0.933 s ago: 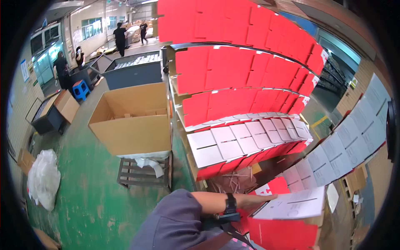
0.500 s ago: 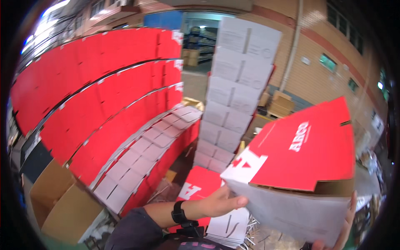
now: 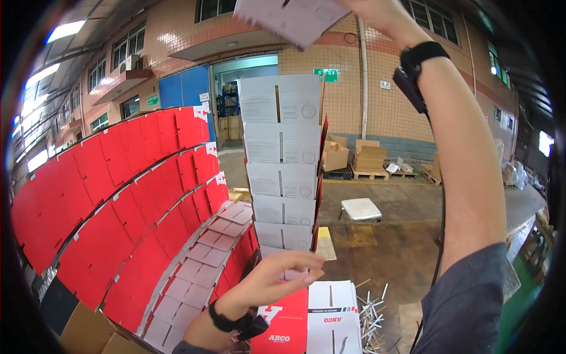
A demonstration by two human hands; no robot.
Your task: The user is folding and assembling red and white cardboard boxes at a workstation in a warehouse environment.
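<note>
My right arm is raised, and my right hand (image 3: 380,15) grips the edge of a cardboard box (image 3: 292,20) at the top of the picture. The box's white face with a slot shows; its upper part is cut off. It hangs above a tall stack of white-fronted boxes (image 3: 280,180), apart from its top. Low down, my left hand (image 3: 274,280) is empty, fingers stretched out to the right in front of the stack's base. Below it lie a red flat box (image 3: 282,324) and a pile of white flat cardboard (image 3: 333,312).
Rows of red boxes (image 3: 141,147) stand stacked at the left, with a lower row of white-topped boxes (image 3: 194,265) before them. A small stool (image 3: 361,209), cartons on pallets (image 3: 370,159) and loose strips (image 3: 371,312) are at the right. An open brown carton (image 3: 88,330) sits lower left.
The box has gone from low at the right, between both hands, up above the tall stack in my right hand. My left hand has let go of it. The view has tipped upward.
</note>
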